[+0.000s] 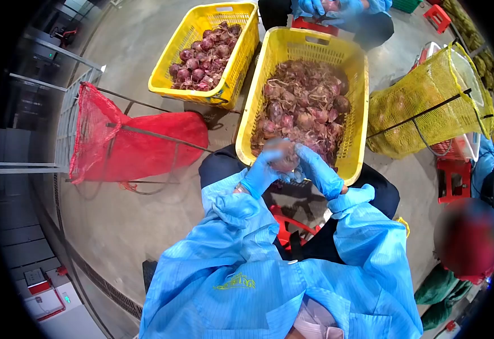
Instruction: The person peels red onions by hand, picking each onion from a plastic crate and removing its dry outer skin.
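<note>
My left hand (260,172), in a blue glove, is closed around the left side of a red onion (285,156). My right hand (319,171), gloved in the same blue, touches the onion's right side with its fingers. Both hands are above the near edge of a yellow crate (361,135) filled with red onions (305,116) and loose dry skins. Motion blurs the held onion a little, and my fingertips are partly hidden behind it.
A second yellow crate (160,82) with onions stands at the upper left. Left is a red mesh bag (162,138) on a frame; right, a yellow mesh bag (422,104). A co-worker's gloved hands (346,11) hold an onion beyond the crate. Another person (470,240) is at the lower right.
</note>
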{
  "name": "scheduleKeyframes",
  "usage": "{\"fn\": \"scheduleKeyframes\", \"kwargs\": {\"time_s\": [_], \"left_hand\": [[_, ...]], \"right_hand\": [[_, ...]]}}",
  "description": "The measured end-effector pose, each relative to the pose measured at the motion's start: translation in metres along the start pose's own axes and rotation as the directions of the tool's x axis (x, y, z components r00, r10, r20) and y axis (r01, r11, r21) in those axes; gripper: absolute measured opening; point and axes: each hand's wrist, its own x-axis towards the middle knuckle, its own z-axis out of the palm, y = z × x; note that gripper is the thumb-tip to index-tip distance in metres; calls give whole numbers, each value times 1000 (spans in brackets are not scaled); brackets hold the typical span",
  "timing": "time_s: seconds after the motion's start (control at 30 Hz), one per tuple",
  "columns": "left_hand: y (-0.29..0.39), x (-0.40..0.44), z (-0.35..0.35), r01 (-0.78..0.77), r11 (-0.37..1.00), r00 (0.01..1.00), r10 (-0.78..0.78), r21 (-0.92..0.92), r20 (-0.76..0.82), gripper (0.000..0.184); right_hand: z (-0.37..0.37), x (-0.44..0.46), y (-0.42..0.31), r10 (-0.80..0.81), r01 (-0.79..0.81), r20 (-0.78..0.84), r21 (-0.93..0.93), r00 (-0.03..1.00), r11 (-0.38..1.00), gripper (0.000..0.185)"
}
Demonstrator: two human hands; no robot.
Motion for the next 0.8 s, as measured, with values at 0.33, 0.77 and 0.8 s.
{"fn": "scheduleKeyframes", "kwargs": {"time_s": [0.33, 0.77, 0.8], "left_hand": [[-5, 4, -21, 110, 815, 986, -15, -569, 169, 58], [-1, 3, -14, 125, 882, 982, -44, -454, 184, 66], [0, 3, -12, 141, 899, 969, -39, -414, 244, 67]], "right_hand": [[-2, 3, -13, -46, 36, -115, -91, 992, 995, 23], [2, -1, -18, -60, 39, -124, -167, 990, 985, 35], [2, 0, -17, -103, 81, -125, -171, 987, 982, 37]]}}
